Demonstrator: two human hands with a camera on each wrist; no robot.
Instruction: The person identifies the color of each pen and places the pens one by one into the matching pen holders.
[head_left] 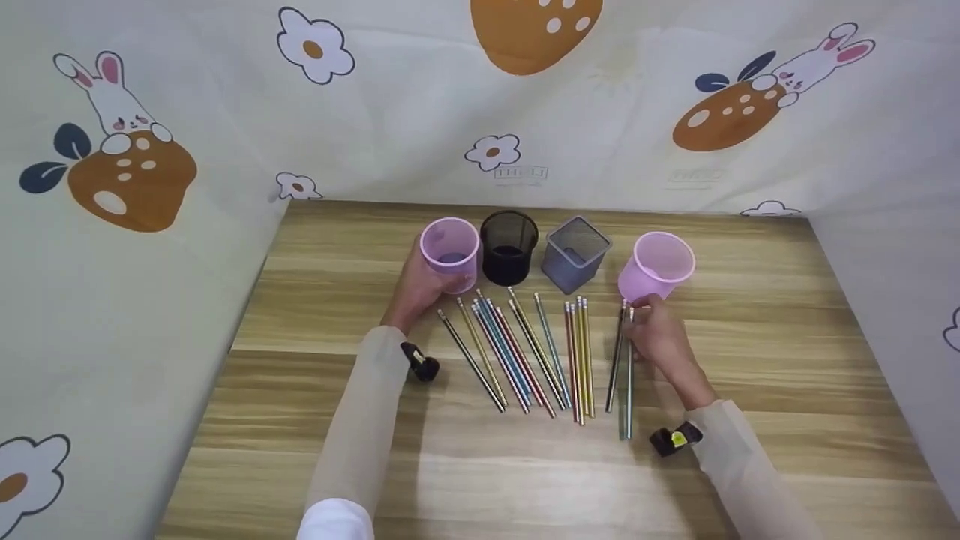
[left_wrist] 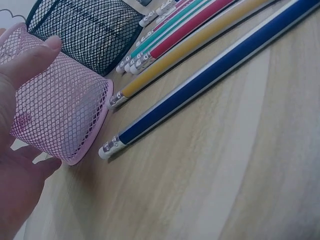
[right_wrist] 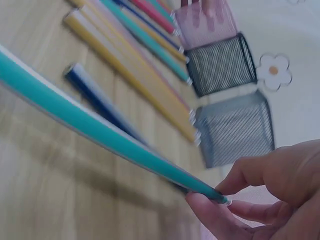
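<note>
My left hand [head_left: 421,289] grips a pink mesh pencil cup [head_left: 463,266] at the left end of a row of cups. In the left wrist view its thumb lies along the mesh wall, with other fingertips near the cup's base. My right hand [head_left: 660,336] pinches a teal pencil [right_wrist: 120,142] between thumb and finger near its eraser end. In the right wrist view the pencil slants over a dark blue pencil [right_wrist: 95,97] on the table. Just beyond the right hand stands another pink cup [head_left: 637,283].
Between the pink cups stand a black round mesh cup [head_left: 508,268] and a grey square mesh cup [head_left: 568,276]. Several blue, gold, red and teal pencils [head_left: 514,345] lie on the wooden table [head_left: 495,480], erasers toward the cups. A patterned cloth wall [head_left: 405,112] rises behind.
</note>
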